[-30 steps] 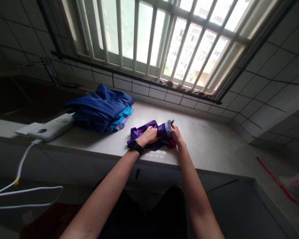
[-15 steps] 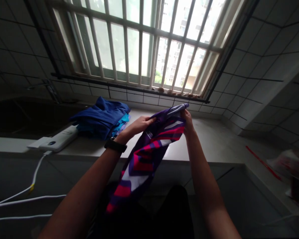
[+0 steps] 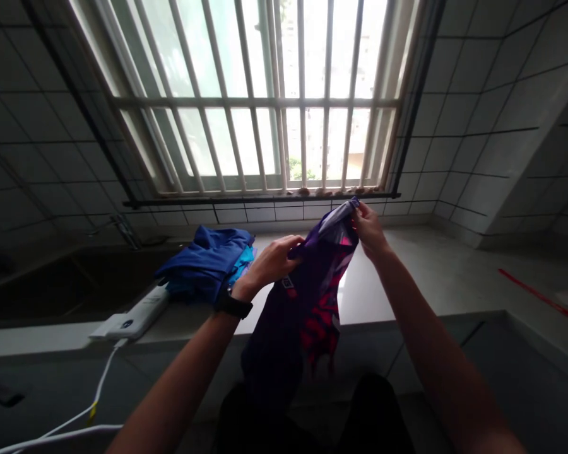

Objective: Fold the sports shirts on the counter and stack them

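Note:
A dark purple garment (image 3: 284, 315) with red and white patterning hangs from both my hands, over the counter's front edge. My left hand (image 3: 279, 257) is closed on its top edge, beside a small white logo. At the other end of that edge, my right hand (image 3: 369, 230) pinches a corner next to a pale band. The lower part of the cloth droops in front of the counter, its bottom lost in shadow near my legs. What kind of garment it is, I cannot tell. Left of my left hand, a blue folded cloth (image 3: 203, 261) lies on top of turquoise cloth (image 3: 241, 261).
A white power strip (image 3: 144, 312) with a white cable (image 3: 101, 381) sits at the counter's front left, by a dark sink (image 3: 52, 284) with a faucet (image 3: 125, 232). A red strip (image 3: 539, 296) lies on the right of the counter (image 3: 421, 271). Behind is a barred window (image 3: 260, 101).
The garment has swung from a slant toward the lower left to hanging more steeply, showing more plain purple and less pattern. Both hands keep hold. The head view has shifted.

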Demonstrator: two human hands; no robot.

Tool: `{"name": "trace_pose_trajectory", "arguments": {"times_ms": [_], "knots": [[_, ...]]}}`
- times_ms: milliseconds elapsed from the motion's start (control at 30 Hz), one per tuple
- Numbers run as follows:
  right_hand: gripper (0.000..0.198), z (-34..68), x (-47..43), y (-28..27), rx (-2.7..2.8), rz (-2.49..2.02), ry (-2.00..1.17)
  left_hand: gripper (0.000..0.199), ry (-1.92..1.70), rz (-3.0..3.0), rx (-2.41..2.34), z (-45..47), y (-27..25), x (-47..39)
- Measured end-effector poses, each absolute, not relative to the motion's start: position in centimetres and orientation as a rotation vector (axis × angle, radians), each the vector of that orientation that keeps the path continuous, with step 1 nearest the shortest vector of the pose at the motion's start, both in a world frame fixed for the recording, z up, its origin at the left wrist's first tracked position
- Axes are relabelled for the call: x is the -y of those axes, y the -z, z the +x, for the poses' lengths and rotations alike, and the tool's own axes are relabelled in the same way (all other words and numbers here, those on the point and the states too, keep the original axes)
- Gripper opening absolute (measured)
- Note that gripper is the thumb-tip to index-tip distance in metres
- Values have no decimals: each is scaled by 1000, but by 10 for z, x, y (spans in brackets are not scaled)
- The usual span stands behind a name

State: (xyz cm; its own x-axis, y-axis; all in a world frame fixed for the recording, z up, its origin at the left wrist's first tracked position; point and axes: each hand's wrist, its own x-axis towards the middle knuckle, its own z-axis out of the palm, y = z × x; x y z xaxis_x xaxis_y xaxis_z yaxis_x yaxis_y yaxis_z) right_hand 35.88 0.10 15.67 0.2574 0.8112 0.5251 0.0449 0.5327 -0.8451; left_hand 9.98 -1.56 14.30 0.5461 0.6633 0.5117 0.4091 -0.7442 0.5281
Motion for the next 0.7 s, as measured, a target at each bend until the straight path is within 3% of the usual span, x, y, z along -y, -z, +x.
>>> {"name": "trace_pose_trajectory", "arguments": {"times_ms": [167,333,500,700], "knots": [[52,354,8,-160,1351,-864,-866,49,-1251,2118,-934,99,-143,9],[50,380,33,-189,1985,-945,-1184,52,-869,2039,-858,73,-170,14],[49,382,46,-214,2269,-698,-1086,47,-236,2261,-486,69,-182,30],[36,345,42,-223,2189,-531,-850,59,-369,1916,-397,102,-136,32]]}}
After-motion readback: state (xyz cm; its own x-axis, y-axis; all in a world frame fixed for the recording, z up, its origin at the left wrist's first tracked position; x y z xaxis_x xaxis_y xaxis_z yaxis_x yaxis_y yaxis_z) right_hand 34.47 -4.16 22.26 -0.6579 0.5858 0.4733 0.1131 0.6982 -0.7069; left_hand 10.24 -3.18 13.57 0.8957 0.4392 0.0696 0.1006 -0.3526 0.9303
